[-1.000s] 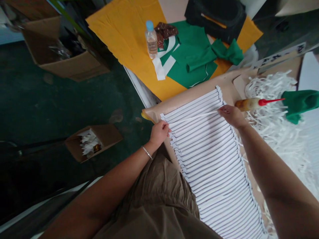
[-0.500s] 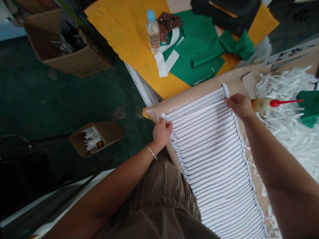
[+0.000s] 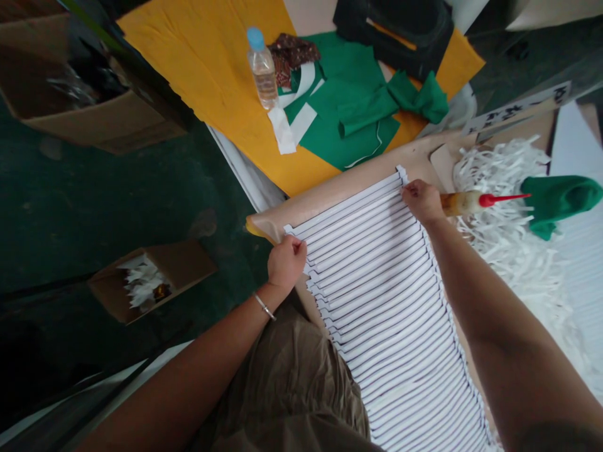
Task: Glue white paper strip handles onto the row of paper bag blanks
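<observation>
My left hand pinches the left end of a thin white strip at the side edge of a long white sheet with dark lines. At the opposite edge, the fingertips of my right hand are closed on the strip's other end. Between the hands the strip runs across the sheet near its far end and is hard to tell from the white rows. A glue bottle with a red nozzle juts out beyond my right hand; whether the palm holds it or it lies there, I cannot tell.
Loose white strips are heaped at right beside a green cloth. Beyond the sheet, yellow fabric carries a water bottle, green fabric pieces and a black object. Cardboard boxes stand at left.
The whole view has shifted, so most things appear farther left. Both hands keep their pinch at the sheet's edges, and the strip now looks closer against the sheet.
</observation>
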Demonstrator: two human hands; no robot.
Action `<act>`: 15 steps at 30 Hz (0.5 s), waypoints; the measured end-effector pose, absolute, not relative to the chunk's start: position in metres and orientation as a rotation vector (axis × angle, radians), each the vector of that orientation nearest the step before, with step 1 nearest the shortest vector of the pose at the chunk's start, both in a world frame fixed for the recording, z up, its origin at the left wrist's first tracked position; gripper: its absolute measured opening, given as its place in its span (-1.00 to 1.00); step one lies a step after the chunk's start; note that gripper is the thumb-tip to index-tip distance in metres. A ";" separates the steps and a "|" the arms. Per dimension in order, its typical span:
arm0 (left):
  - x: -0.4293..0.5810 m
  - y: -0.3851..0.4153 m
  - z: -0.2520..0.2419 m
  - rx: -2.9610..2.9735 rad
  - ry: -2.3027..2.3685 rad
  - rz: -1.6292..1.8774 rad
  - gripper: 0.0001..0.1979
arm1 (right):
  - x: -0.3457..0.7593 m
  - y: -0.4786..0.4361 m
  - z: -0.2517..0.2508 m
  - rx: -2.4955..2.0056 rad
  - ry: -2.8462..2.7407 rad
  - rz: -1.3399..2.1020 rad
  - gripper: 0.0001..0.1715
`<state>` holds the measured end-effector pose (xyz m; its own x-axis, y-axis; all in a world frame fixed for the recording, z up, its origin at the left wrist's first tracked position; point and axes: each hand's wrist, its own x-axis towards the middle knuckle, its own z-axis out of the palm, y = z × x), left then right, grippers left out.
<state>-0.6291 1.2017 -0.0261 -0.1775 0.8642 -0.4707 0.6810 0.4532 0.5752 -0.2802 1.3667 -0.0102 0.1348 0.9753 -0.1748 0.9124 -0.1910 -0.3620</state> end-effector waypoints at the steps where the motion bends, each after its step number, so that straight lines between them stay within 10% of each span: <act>1: -0.629 1.202 -0.026 1.294 1.922 0.299 -0.82 | -0.281 1.367 -0.011 -2.231 -1.893 0.534 -0.88; 15: -0.629 1.202 -0.023 1.337 1.947 0.244 -0.80 | -0.283 1.368 -0.019 -2.255 -1.971 0.408 -0.85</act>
<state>-0.6290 1.2024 -0.0232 -0.1747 0.8653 -0.4698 0.7228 0.4367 0.5356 -0.2829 1.3683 -0.0189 0.1164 0.9855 -0.1232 0.9535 -0.1456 -0.2639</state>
